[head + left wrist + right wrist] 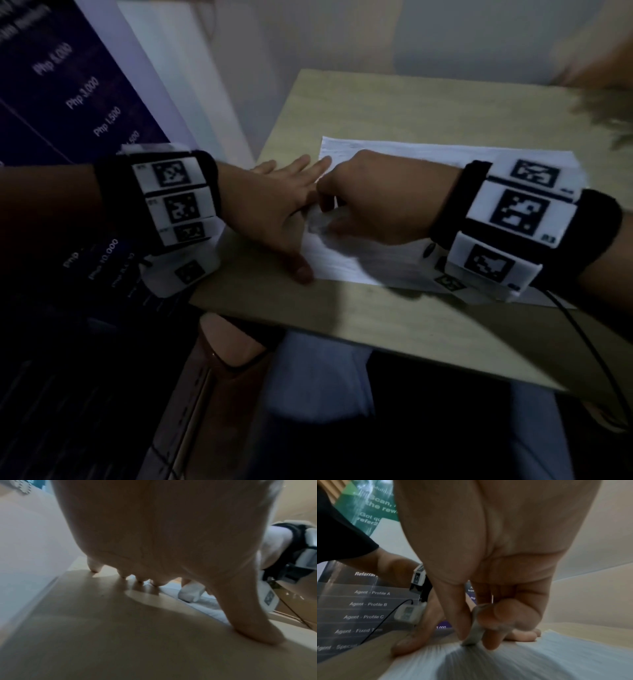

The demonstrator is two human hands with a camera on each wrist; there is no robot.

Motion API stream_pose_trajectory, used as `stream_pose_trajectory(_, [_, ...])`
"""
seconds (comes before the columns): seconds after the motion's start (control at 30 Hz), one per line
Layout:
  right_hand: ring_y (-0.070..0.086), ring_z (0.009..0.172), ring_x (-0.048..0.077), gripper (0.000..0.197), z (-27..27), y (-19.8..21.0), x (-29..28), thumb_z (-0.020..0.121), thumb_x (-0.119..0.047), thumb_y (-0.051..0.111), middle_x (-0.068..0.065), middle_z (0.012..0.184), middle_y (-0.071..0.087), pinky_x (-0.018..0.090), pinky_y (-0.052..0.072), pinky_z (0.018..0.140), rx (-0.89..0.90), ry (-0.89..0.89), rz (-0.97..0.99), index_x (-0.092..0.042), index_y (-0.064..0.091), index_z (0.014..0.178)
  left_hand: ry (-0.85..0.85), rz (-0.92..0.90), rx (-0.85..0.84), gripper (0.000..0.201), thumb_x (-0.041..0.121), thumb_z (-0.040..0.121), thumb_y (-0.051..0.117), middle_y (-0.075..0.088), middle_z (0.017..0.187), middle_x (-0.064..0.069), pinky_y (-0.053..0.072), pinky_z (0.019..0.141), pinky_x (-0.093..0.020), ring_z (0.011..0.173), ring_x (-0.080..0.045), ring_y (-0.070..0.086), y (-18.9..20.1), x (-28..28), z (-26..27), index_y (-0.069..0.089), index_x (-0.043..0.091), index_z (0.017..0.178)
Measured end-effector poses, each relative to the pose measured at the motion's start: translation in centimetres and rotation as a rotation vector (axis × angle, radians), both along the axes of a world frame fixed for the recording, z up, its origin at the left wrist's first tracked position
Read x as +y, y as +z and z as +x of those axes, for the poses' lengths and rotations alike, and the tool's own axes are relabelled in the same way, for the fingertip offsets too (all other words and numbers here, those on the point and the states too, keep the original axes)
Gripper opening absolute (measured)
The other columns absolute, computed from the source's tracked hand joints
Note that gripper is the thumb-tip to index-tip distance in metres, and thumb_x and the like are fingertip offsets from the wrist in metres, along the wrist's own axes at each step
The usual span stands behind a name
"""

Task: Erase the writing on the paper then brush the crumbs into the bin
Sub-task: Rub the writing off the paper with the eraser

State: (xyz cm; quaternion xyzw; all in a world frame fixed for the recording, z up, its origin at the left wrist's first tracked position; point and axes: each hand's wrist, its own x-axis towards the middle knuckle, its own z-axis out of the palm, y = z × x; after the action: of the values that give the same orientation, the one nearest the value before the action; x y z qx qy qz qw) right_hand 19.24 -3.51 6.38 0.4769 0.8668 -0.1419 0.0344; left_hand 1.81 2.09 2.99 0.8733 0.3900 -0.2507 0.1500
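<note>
A white lined paper (394, 257) lies on the pale wooden table (411, 106). My left hand (274, 202) lies flat with spread fingers on the paper's left edge and the table beside it, its thumb (257, 631) pressed down near the front. My right hand (370, 198) pinches a white eraser (474, 627) between thumb and fingers, its lower end touching the paper (522, 660) close to the left hand. The left wrist view shows the eraser (190, 593) standing on the sheet behind my left palm (163, 534). The image is blurred; writing and crumbs are not discernible.
A dark purple poster (68, 102) with price text stands at the left beyond the table's edge. A pale wall (342, 34) runs behind the table. A black cable (592, 349) trails from my right wristband over the front edge. My lap shows below.
</note>
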Motion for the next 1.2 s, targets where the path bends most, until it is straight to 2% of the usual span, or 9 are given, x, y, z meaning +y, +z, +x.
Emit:
stream_pose_trajectory(0.33, [0.053, 0.086, 0.014, 0.031, -0.3, 0.3, 0.2, 0.091, -0.046, 0.066, -0.004, 0.102, 0.068, 0.025, 0.036, 0.075, 0.014, -0.002, -0.02, -0.025, 0.07, 0.115, 0.002, -0.031, 0.026, 0.141, 0.092, 0.05, 0.066, -0.03, 0.164, 0.012, -0.007, 0.123, -0.061, 0.153, -0.018, -0.024, 0.3, -0.1, 0.1, -0.012, 0.044, 0.158])
stream_pose_trajectory(0.47, [0.058, 0.084, 0.015, 0.023, -1.0, -0.1, -0.9, 0.092, -0.039, 0.066, -0.004, 0.096, 0.065, 0.025, 0.039, 0.073, 0.062, 0.034, -0.043, -0.025, 0.069, 0.11, 0.021, -0.069, -0.006, 0.136, 0.084, 0.053, 0.072, -0.03, 0.165, 0.008, -0.011, 0.122, -0.061, 0.152, -0.019, -0.026, 0.5, -0.3, -0.1, -0.004, 0.046, 0.159])
stream_pose_trajectory(0.53, [0.056, 0.082, 0.014, 0.024, -1.1, 0.1, -1.0, 0.091, -0.041, 0.066, -0.006, 0.093, 0.063, 0.025, 0.039, 0.074, 0.053, 0.042, -0.074, -0.025, 0.07, 0.109, 0.022, -0.073, -0.01, 0.139, 0.084, 0.051, 0.071, -0.031, 0.165, 0.006, -0.012, 0.122, -0.06, 0.15, -0.019, -0.031, 0.6, -0.3, -0.1, -0.008, 0.045, 0.159])
stream_pose_trajectory(0.67, [0.061, 0.084, 0.018, 0.026, -0.6, 0.0, 0.5, 0.09, -0.041, 0.065, 0.0, 0.097, 0.072, 0.032, 0.049, 0.08, 0.063, -0.013, 0.003, -0.024, 0.073, 0.108, 0.001, -0.052, -0.051, 0.147, 0.099, 0.044, 0.064, -0.03, 0.164, 0.014, -0.01, 0.123, -0.06, 0.154, -0.018, -0.022, -0.2, 0.2, -0.4, -0.017, 0.048, 0.155])
stream_pose_trajectory(0.77, [0.066, 0.086, 0.024, 0.028, -0.8, -0.2, 0.3, 0.089, -0.04, 0.064, 0.003, 0.098, 0.071, 0.038, 0.054, 0.08, 0.063, -0.006, 0.024, -0.022, 0.071, 0.109, 0.0, -0.073, -0.095, 0.143, 0.102, 0.039, 0.062, -0.023, 0.164, 0.019, -0.007, 0.124, -0.06, 0.155, -0.015, -0.016, -0.3, 0.5, -0.7, -0.007, 0.054, 0.154])
stream_pose_trajectory(0.87, [0.062, 0.075, 0.015, 0.027, -0.9, -0.4, -0.2, 0.088, -0.045, 0.063, -0.003, 0.088, 0.07, 0.033, 0.051, 0.072, 0.078, 0.039, -0.043, -0.023, 0.072, 0.101, 0.011, -0.09, -0.036, 0.137, 0.093, 0.046, 0.068, -0.029, 0.165, 0.012, -0.014, 0.122, -0.058, 0.151, -0.016, -0.028, 0.1, 0.4, -0.6, -0.003, 0.053, 0.156])
stream_pose_trajectory(0.93, [0.062, 0.077, 0.013, 0.024, -0.7, -0.3, 0.4, 0.089, -0.044, 0.065, -0.005, 0.091, 0.071, 0.032, 0.051, 0.075, 0.082, 0.018, -0.054, -0.028, 0.073, 0.105, 0.012, -0.089, -0.04, 0.135, 0.094, 0.047, 0.07, -0.027, 0.166, 0.012, -0.016, 0.121, -0.059, 0.152, -0.016, -0.027, 0.4, 0.4, -0.4, -0.001, 0.056, 0.154])
stream_pose_trajectory(1.07, [0.067, 0.089, 0.024, 0.027, -0.3, -0.7, 0.8, 0.091, -0.04, 0.061, 0.002, 0.104, 0.071, 0.038, 0.055, 0.081, 0.055, 0.021, 0.037, -0.026, 0.071, 0.111, -0.024, -0.066, -0.029, 0.13, 0.101, 0.041, 0.063, -0.018, 0.168, 0.011, -0.011, 0.122, -0.06, 0.156, -0.02, -0.015, 0.7, 0.5, -0.1, -0.003, 0.063, 0.147])
stream_pose_trajectory(1.2, [0.058, 0.075, 0.011, 0.025, 0.2, -0.6, 0.2, 0.091, -0.044, 0.065, -0.005, 0.093, 0.069, 0.022, 0.044, 0.067, 0.128, 0.076, -0.046, -0.024, 0.07, 0.105, -0.088, -0.006, 0.0, 0.114, 0.112, 0.033, 0.039, -0.013, 0.17, 0.002, 0.0, 0.123, -0.059, 0.156, -0.026, -0.016, 0.6, 0.7, -0.1, -0.001, 0.069, 0.13])
